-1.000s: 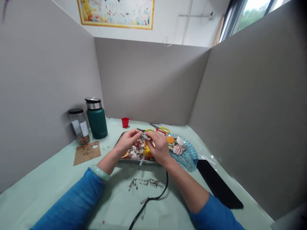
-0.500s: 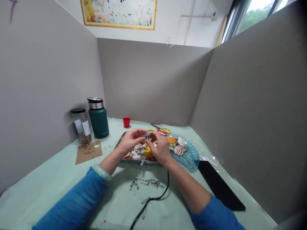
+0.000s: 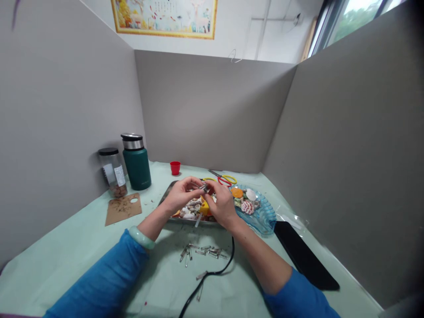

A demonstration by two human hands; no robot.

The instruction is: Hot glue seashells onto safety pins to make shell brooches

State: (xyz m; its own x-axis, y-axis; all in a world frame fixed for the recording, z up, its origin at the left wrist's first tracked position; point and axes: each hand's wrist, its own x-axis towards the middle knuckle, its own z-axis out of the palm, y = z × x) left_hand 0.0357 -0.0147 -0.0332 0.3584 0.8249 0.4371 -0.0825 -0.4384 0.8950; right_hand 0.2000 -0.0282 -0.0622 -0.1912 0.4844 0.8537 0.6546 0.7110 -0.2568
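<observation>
Above a metal tray (image 3: 177, 220) of shells, my left hand (image 3: 182, 194) and my right hand (image 3: 222, 205) meet at the fingertips. Pinched between them are small silvery safety pins (image 3: 205, 188); fingers partly cover them, so their number is unclear. The tray holds shells (image 3: 190, 212) and a yellow piece (image 3: 205, 208). Nearer to me, several safety pins (image 3: 212, 251) lie in loose groups on the pale green cloth (image 3: 159, 278). A black cord (image 3: 215, 274) runs between my forearms, crossing near a few pins.
Right of the tray sits a blue scalloped plate (image 3: 265, 216) with shells; a black flat slab (image 3: 304, 254) lies beyond. Scissors (image 3: 227, 179) and a red cup (image 3: 175, 168) are behind. At left stand a green flask (image 3: 137, 165), a jar (image 3: 114, 174) and a brown board (image 3: 122, 211).
The silvery pins between my fingertips have turned and sit at a different angle. Both hands stay nearly in place, and the view has tilted slightly.
</observation>
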